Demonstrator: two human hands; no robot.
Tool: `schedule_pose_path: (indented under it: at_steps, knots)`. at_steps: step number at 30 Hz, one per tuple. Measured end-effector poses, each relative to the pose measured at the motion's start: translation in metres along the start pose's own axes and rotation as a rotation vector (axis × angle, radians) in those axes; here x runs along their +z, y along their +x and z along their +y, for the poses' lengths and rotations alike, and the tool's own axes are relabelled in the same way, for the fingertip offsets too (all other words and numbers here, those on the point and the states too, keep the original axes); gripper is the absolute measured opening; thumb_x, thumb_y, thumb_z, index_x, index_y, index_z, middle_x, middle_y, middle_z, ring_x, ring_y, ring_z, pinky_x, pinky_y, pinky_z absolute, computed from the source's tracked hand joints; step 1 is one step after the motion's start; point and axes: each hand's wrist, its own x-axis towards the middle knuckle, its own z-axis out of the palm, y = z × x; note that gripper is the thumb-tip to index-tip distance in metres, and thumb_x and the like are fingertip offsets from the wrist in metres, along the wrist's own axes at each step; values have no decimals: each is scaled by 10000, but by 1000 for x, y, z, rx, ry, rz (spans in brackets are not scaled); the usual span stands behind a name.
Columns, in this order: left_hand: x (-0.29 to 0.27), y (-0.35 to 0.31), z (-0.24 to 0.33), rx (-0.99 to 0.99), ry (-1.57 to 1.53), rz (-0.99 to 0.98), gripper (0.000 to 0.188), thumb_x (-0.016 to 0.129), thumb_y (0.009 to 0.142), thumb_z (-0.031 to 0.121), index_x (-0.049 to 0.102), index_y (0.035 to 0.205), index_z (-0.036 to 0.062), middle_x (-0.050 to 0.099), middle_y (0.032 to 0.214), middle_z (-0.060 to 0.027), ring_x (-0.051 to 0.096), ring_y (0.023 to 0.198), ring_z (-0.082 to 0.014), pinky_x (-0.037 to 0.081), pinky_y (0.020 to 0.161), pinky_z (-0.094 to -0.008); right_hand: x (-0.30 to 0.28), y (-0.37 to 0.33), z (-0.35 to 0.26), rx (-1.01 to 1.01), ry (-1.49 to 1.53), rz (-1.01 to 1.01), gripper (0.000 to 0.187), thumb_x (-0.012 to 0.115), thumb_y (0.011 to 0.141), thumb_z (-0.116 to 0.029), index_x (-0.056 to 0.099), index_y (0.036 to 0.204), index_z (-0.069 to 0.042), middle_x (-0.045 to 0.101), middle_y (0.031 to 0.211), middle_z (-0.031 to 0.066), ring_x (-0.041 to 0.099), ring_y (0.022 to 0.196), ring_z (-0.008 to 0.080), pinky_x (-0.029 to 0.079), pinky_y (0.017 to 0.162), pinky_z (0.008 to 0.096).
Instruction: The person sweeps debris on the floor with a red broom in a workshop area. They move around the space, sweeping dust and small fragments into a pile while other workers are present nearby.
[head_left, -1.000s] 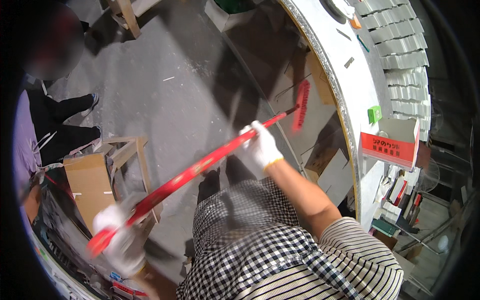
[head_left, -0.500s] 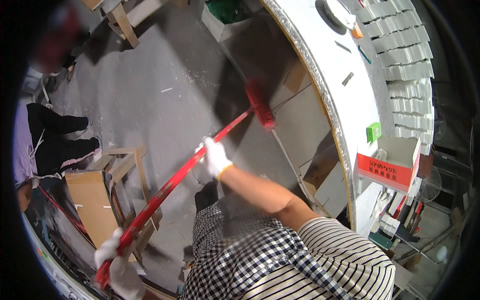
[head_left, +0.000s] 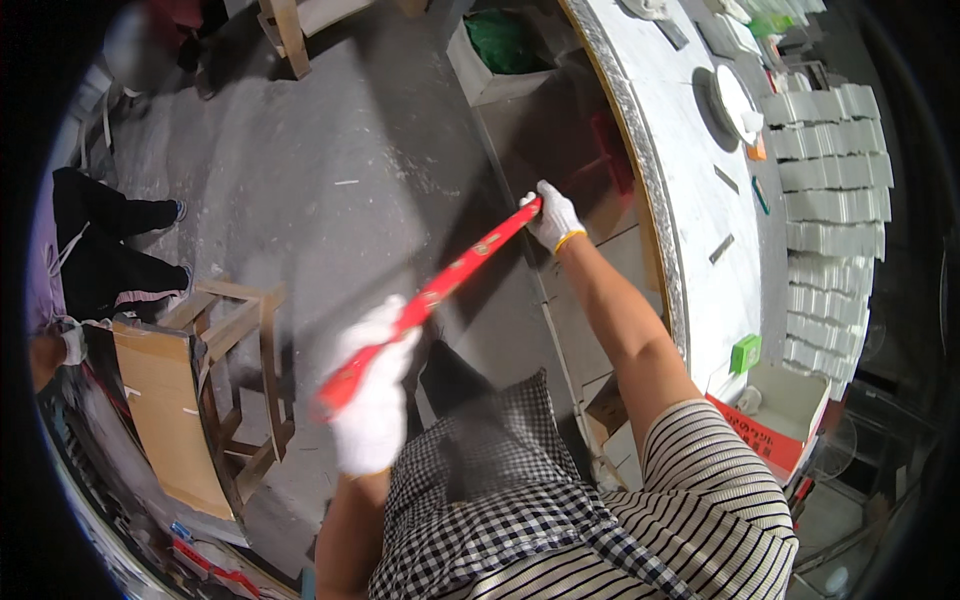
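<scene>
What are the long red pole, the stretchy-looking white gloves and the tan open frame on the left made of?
The long red pole looks painted or coated, with pale patches; wood or metal underneath, I can't tell. The white gloves seem matte fabric, perhaps knitted, since they hug the fingers. The tan open frame is probably bare wood: dull, straight bars.

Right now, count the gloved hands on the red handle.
2: the left hand near the lower end of the red handle, the right hand farther up, nearer the white table.
</scene>
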Motion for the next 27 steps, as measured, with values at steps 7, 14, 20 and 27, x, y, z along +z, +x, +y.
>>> schedule_pose_path:
  at_steps: [7,14,20,27]
  knots:
    - [6,-21,-11,-90,20,133,201,610,874,-60,599,1062,11,574,1278,-206,573,1182,-282,459,1024,-388,0,23,48,22,-360,-207,108,502,918,-150,490,855,-63,511,698,85,549,622,217,480,558,380]
    - [-49,-105,84,9,372,346,252,692,897,191,498,979,54,589,1188,-217,575,1178,-367,533,946,-436,50,-131,99,92,-232,-163,180,591,952,-219,454,952,-101,515,766,50,546,659,184,494,598,328]
    - [-31,-58,52,-24,155,324,250,690,861,104,574,1070,29,567,1274,-251,590,1145,-330,538,953,-408,65,-75,57,-101,-215,-227,168,586,945,-192,487,856,-88,521,707,52,528,607,189,467,546,326]
    - [25,12,-42,-101,-143,223,239,623,871,-77,603,1095,5,531,1336,-209,599,1133,-263,501,977,-346,38,86,14,24,-257,0,114,504,915,-124,494,829,-49,484,723,92,511,634,200,456,514,331]
